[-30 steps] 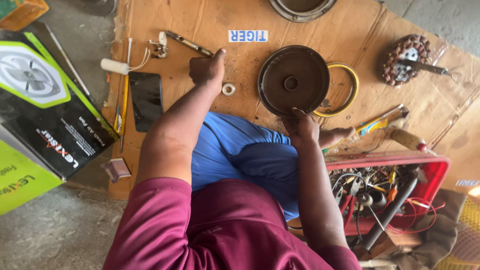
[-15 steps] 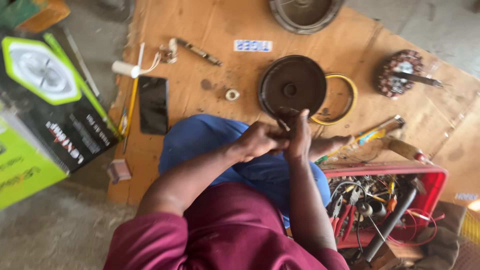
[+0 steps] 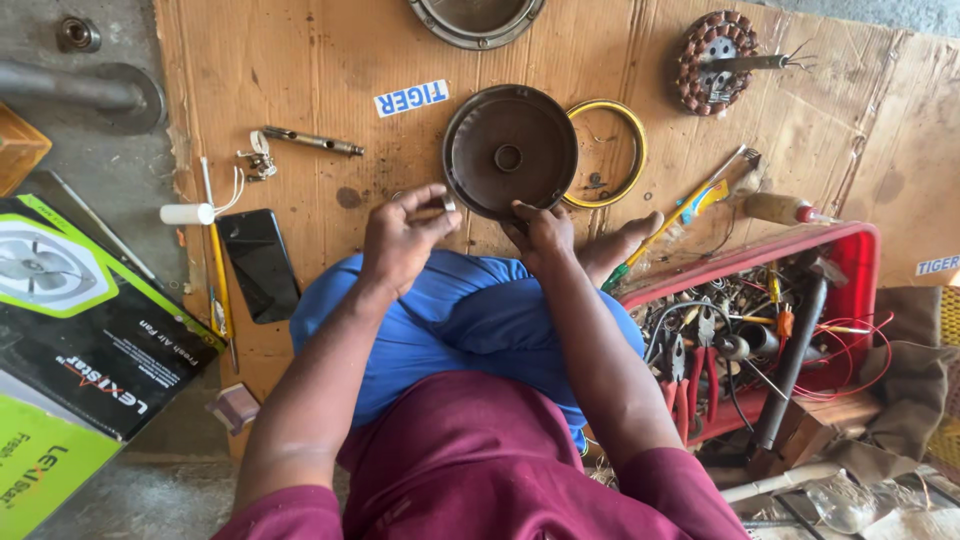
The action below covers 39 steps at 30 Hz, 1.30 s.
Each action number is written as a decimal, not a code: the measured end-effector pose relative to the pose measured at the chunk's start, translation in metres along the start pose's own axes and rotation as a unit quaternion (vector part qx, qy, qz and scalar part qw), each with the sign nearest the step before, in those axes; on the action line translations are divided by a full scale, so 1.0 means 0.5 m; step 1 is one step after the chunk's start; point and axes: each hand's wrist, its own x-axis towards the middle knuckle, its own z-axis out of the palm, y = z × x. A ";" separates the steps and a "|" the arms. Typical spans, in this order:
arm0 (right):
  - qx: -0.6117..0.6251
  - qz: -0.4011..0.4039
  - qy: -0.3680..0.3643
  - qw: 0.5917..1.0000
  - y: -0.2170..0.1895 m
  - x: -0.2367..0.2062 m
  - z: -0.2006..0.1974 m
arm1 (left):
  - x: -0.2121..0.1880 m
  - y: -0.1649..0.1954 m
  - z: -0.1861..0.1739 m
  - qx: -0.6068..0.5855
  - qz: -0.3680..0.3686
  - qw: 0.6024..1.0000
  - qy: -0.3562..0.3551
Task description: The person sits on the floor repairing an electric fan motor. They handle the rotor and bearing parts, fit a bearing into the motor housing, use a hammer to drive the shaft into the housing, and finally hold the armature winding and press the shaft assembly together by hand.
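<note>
The left hand [image 3: 400, 235] pinches a small metal ring [image 3: 447, 203] just left of the round dark cover [image 3: 510, 152]. The right hand [image 3: 540, 232] presses curled fingers on the cover's near edge. A yellow ring [image 3: 632, 150] lies touching the cover's right side, on the cardboard [image 3: 300, 80].
</note>
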 end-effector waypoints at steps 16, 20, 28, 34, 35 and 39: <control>0.036 -0.096 -0.245 0.964 -0.004 -0.149 -0.093 | 0.038 0.028 0.141 0.449 0.293 0.844 0.011; 0.038 -0.107 -0.267 0.957 -0.005 -0.148 -0.100 | 0.036 0.039 0.145 0.505 0.257 0.824 -0.014; 0.040 -0.107 -0.281 0.953 -0.009 -0.154 -0.103 | 0.038 0.059 0.151 0.555 0.241 0.795 -0.030; 0.035 -0.106 -0.284 0.952 -0.009 -0.154 -0.105 | 0.045 0.056 0.150 0.565 0.225 0.793 -0.031; 0.034 -0.107 -0.286 0.951 -0.009 -0.154 -0.106 | 0.047 0.054 0.150 0.568 0.221 0.792 -0.032; 0.038 -0.112 -0.294 0.949 -0.011 -0.153 -0.106 | 0.057 0.048 0.149 0.565 0.219 0.796 -0.018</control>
